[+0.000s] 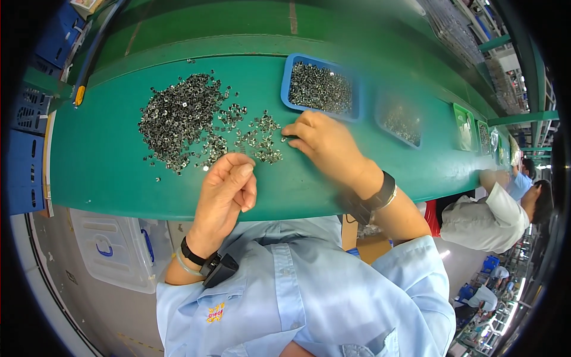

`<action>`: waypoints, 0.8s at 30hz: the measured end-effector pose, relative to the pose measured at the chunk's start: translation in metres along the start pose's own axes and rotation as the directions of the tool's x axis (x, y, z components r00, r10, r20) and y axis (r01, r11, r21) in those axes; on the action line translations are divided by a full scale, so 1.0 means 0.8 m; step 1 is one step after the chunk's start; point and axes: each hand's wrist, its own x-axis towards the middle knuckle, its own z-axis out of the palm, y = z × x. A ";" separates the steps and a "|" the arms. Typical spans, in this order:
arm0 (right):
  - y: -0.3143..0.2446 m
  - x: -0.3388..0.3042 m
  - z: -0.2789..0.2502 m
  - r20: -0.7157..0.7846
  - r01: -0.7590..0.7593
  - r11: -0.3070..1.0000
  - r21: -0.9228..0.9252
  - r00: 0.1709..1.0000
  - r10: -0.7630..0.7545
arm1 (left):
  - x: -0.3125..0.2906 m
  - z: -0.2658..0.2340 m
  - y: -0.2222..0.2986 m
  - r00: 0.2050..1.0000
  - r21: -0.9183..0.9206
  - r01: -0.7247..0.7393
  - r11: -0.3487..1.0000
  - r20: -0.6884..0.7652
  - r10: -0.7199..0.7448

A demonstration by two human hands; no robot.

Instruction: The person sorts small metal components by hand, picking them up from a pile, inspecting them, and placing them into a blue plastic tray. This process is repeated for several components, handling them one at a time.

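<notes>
A large heap of small square metal pieces [175, 122] lies on the green tabletop, dark and shiny. A looser scatter of the same metal pieces [262, 140] spreads to its right, between my hands. My left hand [229, 184] hovers at the near side of the scatter, its fingers curled in and the thumb pressed to them; whatever is inside is hidden. My right hand [327, 143] reaches in from the right, thumb and forefinger closing at a small metal piece [284, 139] on the scatter's edge.
A blue tray [358, 113] full of metal pieces stands behind my right hand. Farther right are a blurred translucent tray [410, 143] and a green tray [458, 110]. Co-workers sit along the bench at right. A lidded clear box [113, 250] stands below at left.
</notes>
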 end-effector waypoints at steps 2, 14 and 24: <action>0.001 0.000 0.006 0.013 0.014 1.000 -0.023 1.000 -0.014 | 0.001 0.001 -0.001 0.999 -0.001 0.017 1.000 0.032 -0.017; 0.012 -0.033 -0.011 -0.180 -0.060 0.987 0.150 0.980 0.087 | 0.014 0.031 -0.006 0.993 0.151 0.089 0.984 0.061 -0.099; 0.009 -0.031 -0.015 -0.030 -0.059 0.998 0.033 0.998 0.060 | 0.022 0.039 -0.010 0.999 0.334 0.028 0.942 0.018 -0.036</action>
